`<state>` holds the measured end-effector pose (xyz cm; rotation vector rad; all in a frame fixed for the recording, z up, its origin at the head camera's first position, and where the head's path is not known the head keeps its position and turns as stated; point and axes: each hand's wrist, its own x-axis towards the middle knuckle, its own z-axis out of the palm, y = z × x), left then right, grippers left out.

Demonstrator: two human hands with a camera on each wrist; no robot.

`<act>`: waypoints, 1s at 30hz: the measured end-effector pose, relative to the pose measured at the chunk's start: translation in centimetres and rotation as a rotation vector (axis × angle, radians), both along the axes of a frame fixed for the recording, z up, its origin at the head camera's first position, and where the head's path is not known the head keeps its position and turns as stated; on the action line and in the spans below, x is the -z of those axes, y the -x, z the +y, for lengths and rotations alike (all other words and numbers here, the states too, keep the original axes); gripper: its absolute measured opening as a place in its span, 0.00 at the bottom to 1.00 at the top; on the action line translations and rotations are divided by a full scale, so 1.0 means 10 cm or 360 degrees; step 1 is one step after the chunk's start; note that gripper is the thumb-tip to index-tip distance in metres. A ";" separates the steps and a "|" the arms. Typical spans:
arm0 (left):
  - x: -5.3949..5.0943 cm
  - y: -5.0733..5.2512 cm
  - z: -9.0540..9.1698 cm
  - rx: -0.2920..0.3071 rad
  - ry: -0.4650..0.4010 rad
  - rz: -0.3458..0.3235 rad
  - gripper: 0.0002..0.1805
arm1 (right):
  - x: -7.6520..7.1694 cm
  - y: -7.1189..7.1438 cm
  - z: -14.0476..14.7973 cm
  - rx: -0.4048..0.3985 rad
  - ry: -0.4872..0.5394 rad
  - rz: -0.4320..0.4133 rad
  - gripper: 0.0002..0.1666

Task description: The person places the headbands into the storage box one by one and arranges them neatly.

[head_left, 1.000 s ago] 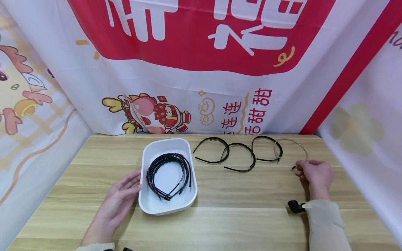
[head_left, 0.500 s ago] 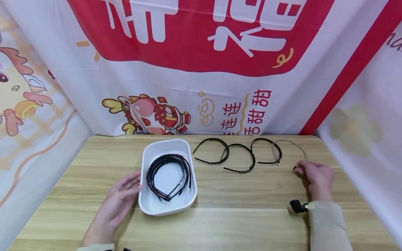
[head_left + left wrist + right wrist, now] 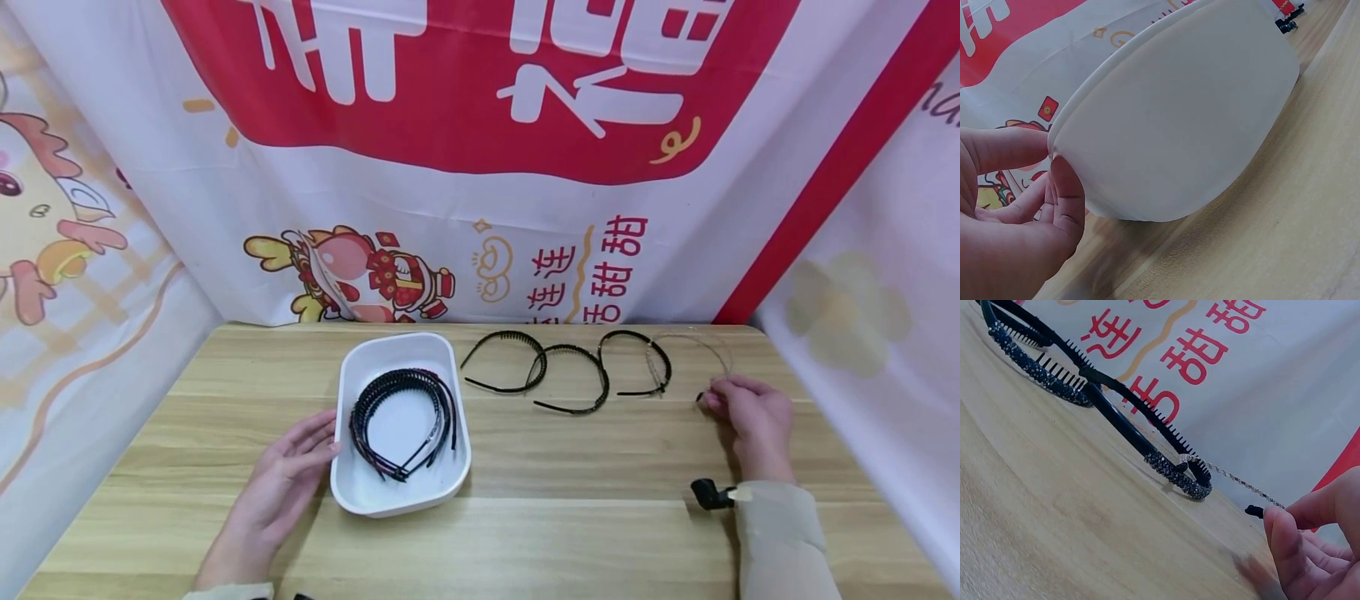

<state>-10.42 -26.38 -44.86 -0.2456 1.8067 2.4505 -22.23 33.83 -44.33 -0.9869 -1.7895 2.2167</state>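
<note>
My right hand (image 3: 753, 421) pinches one end of a thin silver chain-like headband (image 3: 1241, 482) between thumb and fingers, with its black tip poking out. The headband's far end overlaps a black toothed headband (image 3: 670, 367) with glittery stones. My left hand (image 3: 281, 475) rests against the left side of a white plastic bin (image 3: 397, 497), its fingers fairly straight and their tips at the rim. Inside the bin lies a bundle of black headbands (image 3: 363, 421). In the left wrist view the bin's outer wall hides its contents.
Two more black toothed headbands, a left one (image 3: 498, 387) and a middle one (image 3: 603, 387), lie overlapping between the bin and the glittery one. A printed cloth (image 3: 450, 192) hangs along the back edge of the wooden table (image 3: 562, 542).
My right hand has shifted slightly with the silver headband's end, and the glittery black headband has turned a little. My left hand and the bin stay put.
</note>
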 end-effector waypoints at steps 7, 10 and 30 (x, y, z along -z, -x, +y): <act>0.00 0.00 0.00 -0.0002 -0.0004 0.0008 0.26 | -0.04 0.01 -0.01 0.0047 0.0135 0.0075 0.15; 0.01 0.00 0.00 -0.0002 -0.0008 0.0005 0.26 | -0.05 0.02 -0.01 0.0056 0.0171 0.0111 0.12; 0.01 0.00 0.01 0.0006 -0.0040 0.0025 0.26 | -0.18 -0.01 -0.12 -0.0110 0.0167 0.0146 0.10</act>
